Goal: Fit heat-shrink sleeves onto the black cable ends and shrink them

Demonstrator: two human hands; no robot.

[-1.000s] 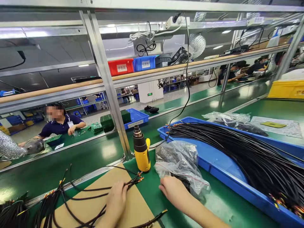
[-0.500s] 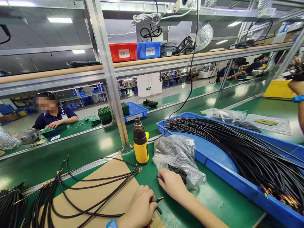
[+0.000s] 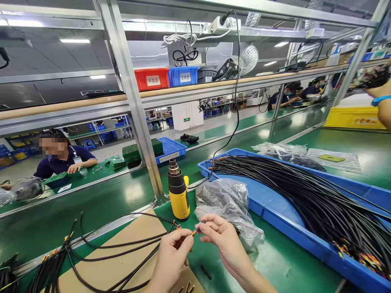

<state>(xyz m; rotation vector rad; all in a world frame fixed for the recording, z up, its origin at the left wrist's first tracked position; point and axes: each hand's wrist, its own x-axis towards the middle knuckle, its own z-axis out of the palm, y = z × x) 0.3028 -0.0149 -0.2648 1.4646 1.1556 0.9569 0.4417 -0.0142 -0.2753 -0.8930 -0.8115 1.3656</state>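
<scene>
Black, short tubing sits pinched in our right hand, just beside yellow-red wire tips our left hand grips; behind, red plastic bin reads 不良品, blue bin 工具盒.

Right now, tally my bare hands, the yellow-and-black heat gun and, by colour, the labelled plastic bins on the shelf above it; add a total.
Left hand and right hand: 2
Heat gun: 1
Red bin: 1
Blue bin: 1
Total: 5

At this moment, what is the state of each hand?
Left hand: closed, holding a coloured wire end.
Right hand: pinched closed on a small dark piece.
</scene>
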